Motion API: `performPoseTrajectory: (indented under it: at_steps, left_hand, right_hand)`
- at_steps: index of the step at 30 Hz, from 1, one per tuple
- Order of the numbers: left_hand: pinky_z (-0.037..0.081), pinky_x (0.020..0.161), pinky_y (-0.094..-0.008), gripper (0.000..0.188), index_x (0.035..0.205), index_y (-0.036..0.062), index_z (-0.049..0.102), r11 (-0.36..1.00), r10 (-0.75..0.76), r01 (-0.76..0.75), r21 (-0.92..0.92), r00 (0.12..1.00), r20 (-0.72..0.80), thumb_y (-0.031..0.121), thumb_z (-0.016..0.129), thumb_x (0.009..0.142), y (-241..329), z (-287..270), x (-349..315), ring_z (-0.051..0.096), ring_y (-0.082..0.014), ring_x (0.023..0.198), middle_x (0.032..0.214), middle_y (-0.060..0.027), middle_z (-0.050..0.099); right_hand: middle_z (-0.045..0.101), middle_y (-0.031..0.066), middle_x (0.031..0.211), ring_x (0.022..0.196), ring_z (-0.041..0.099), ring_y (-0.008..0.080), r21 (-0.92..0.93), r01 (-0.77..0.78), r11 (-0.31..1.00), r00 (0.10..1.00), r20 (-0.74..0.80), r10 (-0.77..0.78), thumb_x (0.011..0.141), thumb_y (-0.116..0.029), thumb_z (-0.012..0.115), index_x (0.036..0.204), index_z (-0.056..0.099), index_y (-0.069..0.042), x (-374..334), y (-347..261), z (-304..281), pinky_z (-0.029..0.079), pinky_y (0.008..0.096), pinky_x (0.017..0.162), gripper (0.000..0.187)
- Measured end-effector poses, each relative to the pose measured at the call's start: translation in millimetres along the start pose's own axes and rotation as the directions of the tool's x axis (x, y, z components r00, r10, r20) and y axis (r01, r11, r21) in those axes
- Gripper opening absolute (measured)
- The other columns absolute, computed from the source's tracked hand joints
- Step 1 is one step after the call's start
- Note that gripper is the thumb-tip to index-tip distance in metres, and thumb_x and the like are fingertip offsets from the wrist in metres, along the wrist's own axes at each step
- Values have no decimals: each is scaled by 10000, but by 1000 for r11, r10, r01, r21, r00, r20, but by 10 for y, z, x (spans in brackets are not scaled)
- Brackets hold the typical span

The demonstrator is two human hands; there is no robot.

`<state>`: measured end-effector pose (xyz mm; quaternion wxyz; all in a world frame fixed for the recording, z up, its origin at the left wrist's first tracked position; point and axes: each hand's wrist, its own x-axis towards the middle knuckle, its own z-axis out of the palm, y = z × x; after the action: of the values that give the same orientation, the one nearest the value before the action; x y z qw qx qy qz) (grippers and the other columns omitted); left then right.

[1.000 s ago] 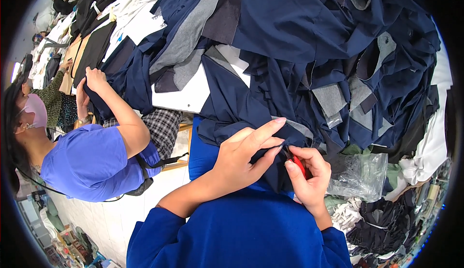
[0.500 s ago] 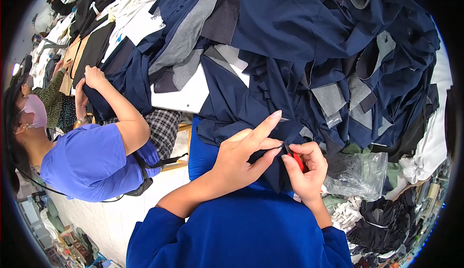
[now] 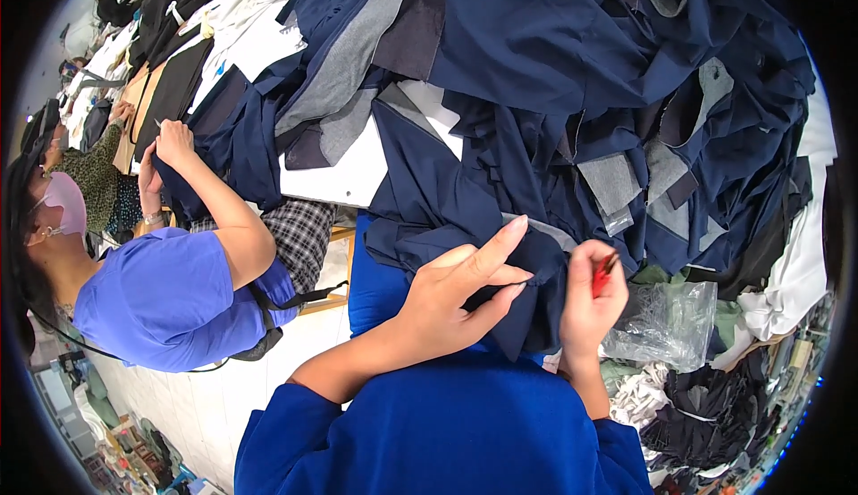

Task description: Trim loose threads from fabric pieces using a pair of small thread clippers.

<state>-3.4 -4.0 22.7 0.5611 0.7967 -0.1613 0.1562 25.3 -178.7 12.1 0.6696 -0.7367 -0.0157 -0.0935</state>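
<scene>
The broad heap of dark navy woven cloth with grey-backed pieces (image 3: 572,48) sprawls over the white, flat-topped desk (image 3: 344,176), looking unchanged. Near its front edge lies the loose, dark navy fold of smooth fabric (image 3: 538,312), hanging just in front of the person's blue-clothed body and joined, as far as one can tell, to the heap (the overlaps hide where one piece ends). The left hand (image 3: 451,298) stays almost where it was, pinching this fold between thumb and a finger, index stretched out. The right hand (image 3: 592,303) is what has shifted: half a second ago its fingertips met the fabric beside the left, and now it stands apart to the right, curled around the small, red-handled tool with a dark tip (image 3: 605,273). That probably means the tool is off the fabric, leaving the left hand alone gripping it.
</scene>
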Motion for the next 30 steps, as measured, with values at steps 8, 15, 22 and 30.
performPoseTrajectory:
  at_steps: [8, 15, 22, 30]
  left_hand:
    - [458, 825, -288, 779, 1439, -12, 270, 986, -152, 150, -72, 988, -10, 11, 680, 777, 51, -22, 35, 632, -207, 843, 900, -46, 714]
    - [449, 875, -282, 790, 1443, -25, 242, 975, -191, 187, -122, 981, -21, 21, 683, 789, 23, -11, 14, 658, -187, 864, 920, -56, 717]
    - [471, 881, -282, 757, 1428, -39, 256, 959, -210, 205, -198, 978, -5, -13, 668, 794, 43, -41, 28, 683, -190, 897, 1028, -127, 692]
    - [500, 819, -267, 725, 1410, -54, 275, 970, -194, 191, -151, 981, -4, -6, 667, 801, 54, -50, 33, 686, -178, 877, 1149, -162, 642]
  right_hand:
    - [533, 33, 774, 623, 466, 95, 15, 131, 991, 964, 232, -131, 775, -27, 668, 1157, 556, 33, -56, -173, -128, 376, 216, 581, 402]
    - [618, 87, 719, 559, 579, 171, -281, 408, 869, 873, 399, -281, 653, 6, 730, 1025, 669, -6, -13, -285, -116, 443, 265, 514, 378]
    - [622, 76, 710, 570, 585, 180, -328, 427, 843, 873, 391, -291, 649, -2, 730, 1013, 674, -18, -27, -274, -113, 440, 272, 522, 368]
    - [626, 77, 710, 570, 585, 182, -325, 425, 845, 876, 384, -293, 649, -1, 731, 1011, 676, -18, -32, -281, -91, 443, 272, 523, 366]
